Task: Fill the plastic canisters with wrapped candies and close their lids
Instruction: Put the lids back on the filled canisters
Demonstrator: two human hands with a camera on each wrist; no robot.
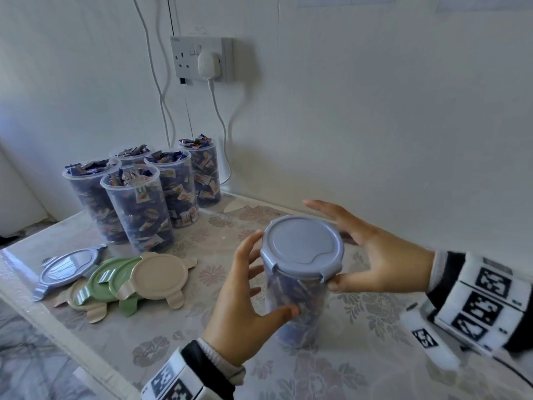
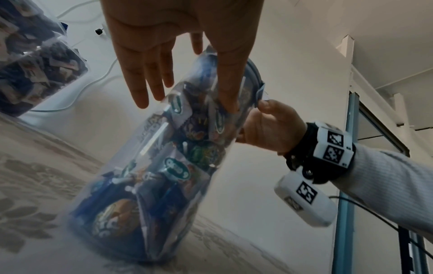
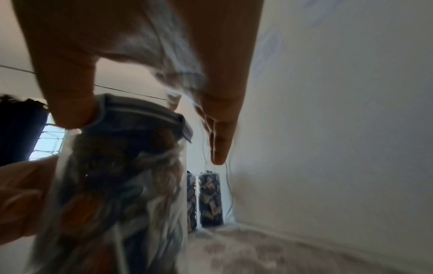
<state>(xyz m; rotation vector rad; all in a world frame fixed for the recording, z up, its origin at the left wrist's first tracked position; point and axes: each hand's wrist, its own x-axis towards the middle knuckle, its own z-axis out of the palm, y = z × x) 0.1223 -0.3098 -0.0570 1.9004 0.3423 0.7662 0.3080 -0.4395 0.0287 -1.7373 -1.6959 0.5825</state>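
Note:
A clear plastic canister (image 1: 297, 307) full of wrapped candies stands on the table with a blue-grey lid (image 1: 300, 246) on it. My left hand (image 1: 271, 274) cups its left side, the thumb lying on the body and the fingers loosely extended near the lid rim. My right hand (image 1: 320, 243) is on the right: its thumb presses a lid clip (image 1: 324, 280) at the front rim, while its straight fingers spread behind the lid. The left wrist view shows the canister (image 2: 164, 166) and the left thumb on it. In the right wrist view the right thumb touches the lid (image 3: 140, 115).
Several open canisters (image 1: 138, 197) filled with candies stand at the back left. Loose lids (image 1: 121, 278), blue, green and beige, lie overlapping in front of them. A wall socket (image 1: 202, 59) with hanging cables is behind. The wall runs close behind the table; the table edge (image 1: 57, 321) is front left.

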